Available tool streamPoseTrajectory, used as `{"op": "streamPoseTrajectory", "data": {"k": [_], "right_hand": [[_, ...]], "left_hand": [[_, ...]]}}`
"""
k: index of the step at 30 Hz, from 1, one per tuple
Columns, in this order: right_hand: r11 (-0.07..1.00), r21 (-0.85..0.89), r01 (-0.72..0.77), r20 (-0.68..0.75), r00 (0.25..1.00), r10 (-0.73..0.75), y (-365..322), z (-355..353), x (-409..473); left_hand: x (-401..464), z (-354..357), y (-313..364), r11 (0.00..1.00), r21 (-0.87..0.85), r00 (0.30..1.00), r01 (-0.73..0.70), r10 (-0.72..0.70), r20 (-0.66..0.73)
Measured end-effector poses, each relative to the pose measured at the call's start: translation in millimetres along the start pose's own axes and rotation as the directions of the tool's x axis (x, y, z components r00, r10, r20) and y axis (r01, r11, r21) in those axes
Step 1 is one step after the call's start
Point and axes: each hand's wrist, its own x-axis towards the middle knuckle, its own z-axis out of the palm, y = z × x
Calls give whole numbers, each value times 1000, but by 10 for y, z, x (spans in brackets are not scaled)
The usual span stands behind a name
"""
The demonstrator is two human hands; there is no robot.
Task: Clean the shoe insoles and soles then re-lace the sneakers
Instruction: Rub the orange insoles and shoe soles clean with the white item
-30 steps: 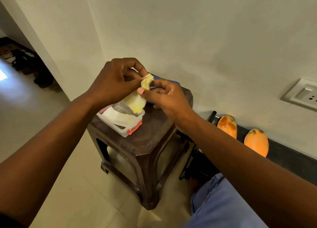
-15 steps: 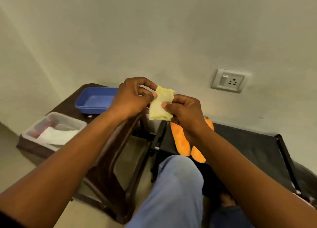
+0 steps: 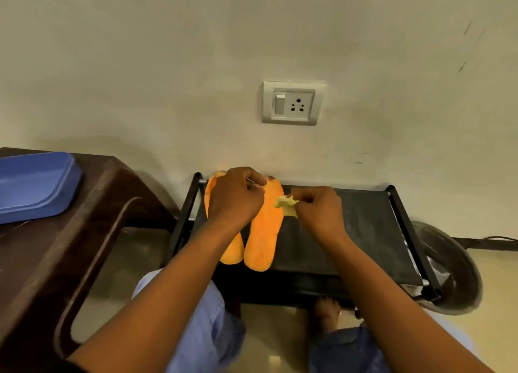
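Hands [image 3: 274,201] over insoles [image 3: 263,232] on black rack [image 3: 364,232].

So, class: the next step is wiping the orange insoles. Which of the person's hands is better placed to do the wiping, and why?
The right hand. It already pinches the yellow wipe just beside the right insole. The left hand holds no wipe and hovers over the left insole, so it could steady it.

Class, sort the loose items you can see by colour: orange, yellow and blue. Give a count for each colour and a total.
Orange: 2, the left insole and the right insole
Yellow: 1, the cloth pinched in the right hand
Blue: 1, the tray
Total: 4
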Motion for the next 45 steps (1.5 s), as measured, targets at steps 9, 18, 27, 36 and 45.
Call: {"op": "streamPoseTrajectory", "data": {"k": [9,18,27,36,45], "right_hand": [[999,26,45,-11,999,-44,120,-29,479],[999,-34,-39,-9,999,38,237,39,683],[998,38,-54,46,998,52,282,50,729],[999,-29,-36,-12,999,36,312,33,736],[997,-64,42,-211,976,-54,257,-43,720]], "left_hand": [[492,561,-403,891,448,984,-70,-11,176],[670,824,-493,712,690,980,-134,-6,197],[752,1081,-569,585,810,998,-40,-19,63],[896,923,-583,810,585,990,33,-108,95],[836,858,-262,991,132,985,15,-38,168]]}}
